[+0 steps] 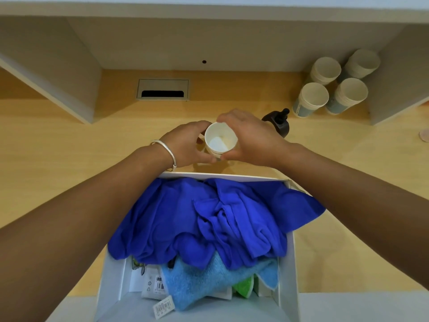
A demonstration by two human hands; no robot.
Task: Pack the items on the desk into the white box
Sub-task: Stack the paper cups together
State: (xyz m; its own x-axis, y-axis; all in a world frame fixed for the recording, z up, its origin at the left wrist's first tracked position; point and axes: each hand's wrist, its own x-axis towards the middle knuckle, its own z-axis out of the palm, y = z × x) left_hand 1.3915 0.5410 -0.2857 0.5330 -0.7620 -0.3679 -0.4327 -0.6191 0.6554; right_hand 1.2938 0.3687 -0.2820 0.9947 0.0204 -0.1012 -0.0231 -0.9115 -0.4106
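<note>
Holding the paper cup (221,141) between both hands, left hand (189,145) and right hand (249,138); next it probably goes into the white box (287,263), onto the blue cloth (185,219).

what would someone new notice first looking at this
Two hands meet mid-desk, left hand and right hand, holding a white paper cup upright between them. Nearer the camera, a bright blue cloth fills the white box, spilling over its right wall. Four stacks of cups stand upside down at the far right, behind a black pump bottle.
</note>
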